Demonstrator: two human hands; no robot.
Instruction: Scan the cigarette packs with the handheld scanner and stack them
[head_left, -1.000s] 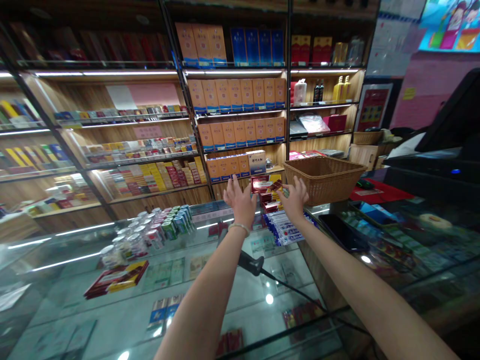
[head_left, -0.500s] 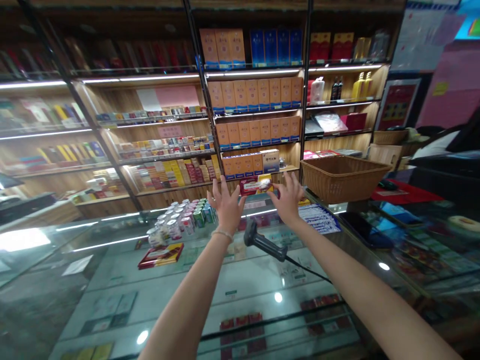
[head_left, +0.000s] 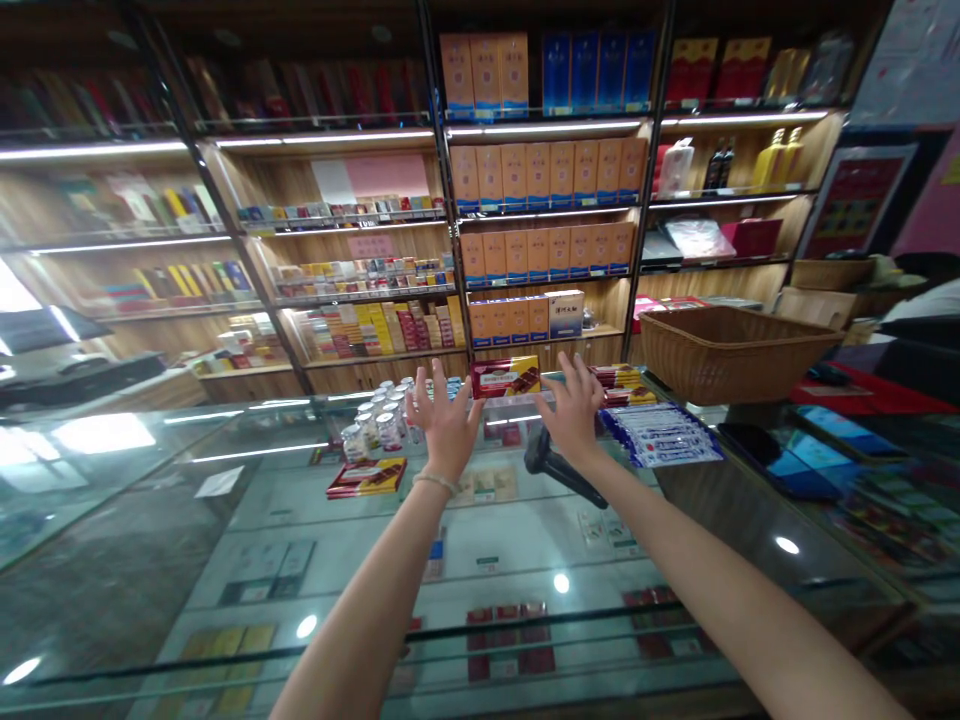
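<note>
A red and yellow chocolate snack packet (head_left: 506,377) is held up between my two hands over the far part of the glass counter, its printed front towards me. My left hand (head_left: 448,425) has its thumb at the lower left corner of the packet, with the other fingers raised. At the right edge, my right hand (head_left: 571,410) grips with thumb and fingertips. Below my right hand lies a black barcode scanner (head_left: 559,468), partly covered by the wrist. Similar packets (head_left: 366,478) lie left of my left hand, in front of several small cans (head_left: 386,425).
Blue and white sachets (head_left: 664,435) lie on the right, with more red and yellow packets (head_left: 622,380) behind them. A wicker basket (head_left: 739,345) stands at the counter's right. Shelves of orange boxes (head_left: 551,255) rise behind the glass counter (head_left: 517,540).
The view has swung left, so the scene sits further right. The packet has turned its printed front more squarely towards me and stays between both hands.
</note>
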